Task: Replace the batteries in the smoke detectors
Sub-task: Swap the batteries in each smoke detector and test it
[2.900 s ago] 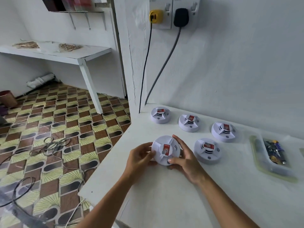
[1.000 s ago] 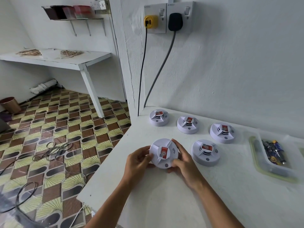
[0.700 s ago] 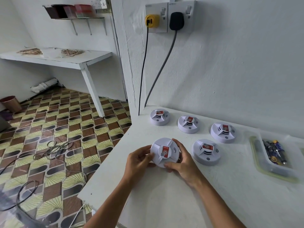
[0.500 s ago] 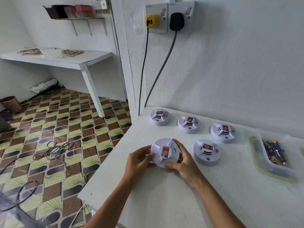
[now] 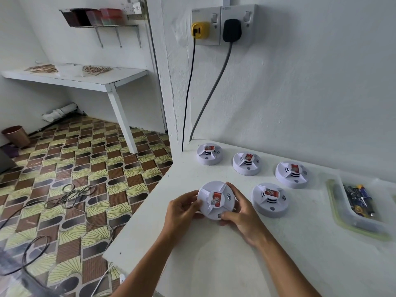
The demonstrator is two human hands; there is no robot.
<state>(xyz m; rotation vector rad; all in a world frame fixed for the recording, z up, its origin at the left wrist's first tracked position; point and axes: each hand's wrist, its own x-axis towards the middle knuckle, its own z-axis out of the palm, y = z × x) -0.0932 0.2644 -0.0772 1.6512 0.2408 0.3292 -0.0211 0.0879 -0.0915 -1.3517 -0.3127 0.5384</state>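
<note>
Gripping the nearest smoke detector (image 5: 215, 200) at the white counter's (image 5: 214, 264) front-left corner, my left hand (image 5: 182, 207) and right hand (image 5: 242, 215) curl round its opposite rims. Four more smoke detectors (image 5: 246, 163) sit behind it, well apart from a clear tub of batteries (image 5: 360, 201) on my right.

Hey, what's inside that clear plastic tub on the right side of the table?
The tub holds several loose batteries, dark blue and black with some yellow. How many lie underneath the top ones cannot be seen.
</note>
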